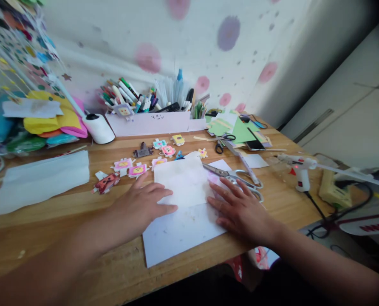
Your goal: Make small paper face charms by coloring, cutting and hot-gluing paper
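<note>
A white sheet of paper [179,180] lies on top of a larger white board or sheet [179,238] near the table's front edge. My left hand [145,197] rests at the left side of the upper sheet, fingers spread, thumb on the paper. At its right side lies my right hand [240,208], palm down with the fingers apart. Just beyond my right fingers are large metal scissors [223,172]. Several small paper cut-outs with drawn faces, such as a pink one [137,170], are scattered behind the sheet and beyond my left hand.
A white organizer box [148,123] full of pens stands against the wall. Black-handled scissors [219,146] and green paper [240,129] lie back right. At right are a glue gun [301,170] and a power strip [334,189]. A folded white sheet [43,178] lies at left.
</note>
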A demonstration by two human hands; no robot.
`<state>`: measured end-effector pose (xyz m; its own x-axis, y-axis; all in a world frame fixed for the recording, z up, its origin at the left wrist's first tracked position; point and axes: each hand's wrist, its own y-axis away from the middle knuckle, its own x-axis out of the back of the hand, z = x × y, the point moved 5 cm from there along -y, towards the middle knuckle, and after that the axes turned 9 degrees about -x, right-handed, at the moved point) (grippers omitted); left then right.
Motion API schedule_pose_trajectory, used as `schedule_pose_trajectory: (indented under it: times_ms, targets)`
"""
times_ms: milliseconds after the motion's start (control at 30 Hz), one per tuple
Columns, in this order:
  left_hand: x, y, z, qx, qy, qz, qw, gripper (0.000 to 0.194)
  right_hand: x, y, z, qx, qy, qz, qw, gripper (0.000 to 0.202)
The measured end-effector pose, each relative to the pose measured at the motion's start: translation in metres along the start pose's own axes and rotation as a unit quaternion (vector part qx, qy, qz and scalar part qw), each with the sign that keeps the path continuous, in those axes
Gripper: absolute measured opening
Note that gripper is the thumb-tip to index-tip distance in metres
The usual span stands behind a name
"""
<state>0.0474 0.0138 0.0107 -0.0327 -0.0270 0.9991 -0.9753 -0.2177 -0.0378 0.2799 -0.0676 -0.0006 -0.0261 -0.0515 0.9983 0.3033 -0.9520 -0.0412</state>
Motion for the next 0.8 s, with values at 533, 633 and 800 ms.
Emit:
schedule_pose_trajectory:
  times_ms: [533,633,800]
  targets:
    - [0.001,0.034,-0.002,0.044,-0.002,0.083,0.996,0.04,0.022,-0.007,0.06,-0.147,-0.046,0.019,0.988,0.03]
    - [0.018,0.009,0.009,0.04,0.014,0.132,0.99,0.04,0.019,-0.011,0.071,-0.188,-0.034,-0.027,0.981,0.031]
    - [0.01,-0.038,0.019,-0.018,0.054,0.139,0.989,0.036,0.017,-0.015,0.082,-0.218,-0.042,-0.018,0.975,0.044]
